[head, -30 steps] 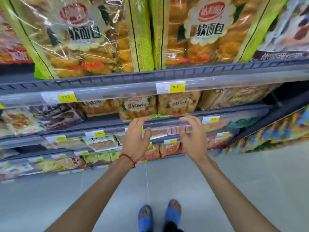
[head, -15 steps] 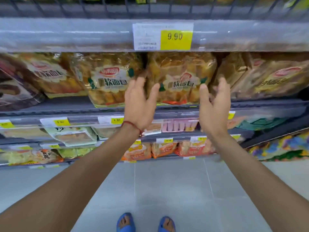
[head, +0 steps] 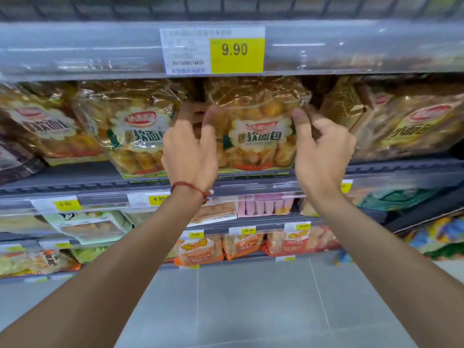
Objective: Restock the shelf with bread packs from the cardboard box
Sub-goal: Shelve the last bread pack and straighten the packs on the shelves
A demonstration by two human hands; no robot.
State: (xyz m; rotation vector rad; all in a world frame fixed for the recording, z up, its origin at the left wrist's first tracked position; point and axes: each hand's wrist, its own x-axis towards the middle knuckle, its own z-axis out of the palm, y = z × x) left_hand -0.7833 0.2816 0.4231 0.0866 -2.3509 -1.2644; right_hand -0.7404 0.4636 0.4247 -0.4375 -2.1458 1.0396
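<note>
The left hand (head: 190, 151) is closed on the left edge of a soft-bread pack (head: 256, 126), thumb on its clear front and fingers hidden behind it; a red cord bracelet (head: 190, 188) is worn at that wrist. The right hand (head: 324, 151) is closed on the pack's right edge in the same manner, thumb forward. The pack is held upright on the shelf (head: 251, 177), its top close under the rail that carries the 9.90 price tag (head: 213, 50). It is set just beside a neighbouring bread pack (head: 140, 131) on the left and near a tilted pack (head: 406, 126) on the right. The cardboard box is not in view. From here the soft rolls could be crushed if the edges are squeezed harder, and the thin film could be snagged on the rail above if the pack is lifted. The left neighbour, which leans toward the shelf's front lip, could be nudged off if the held pack is slid sideways.
</note>
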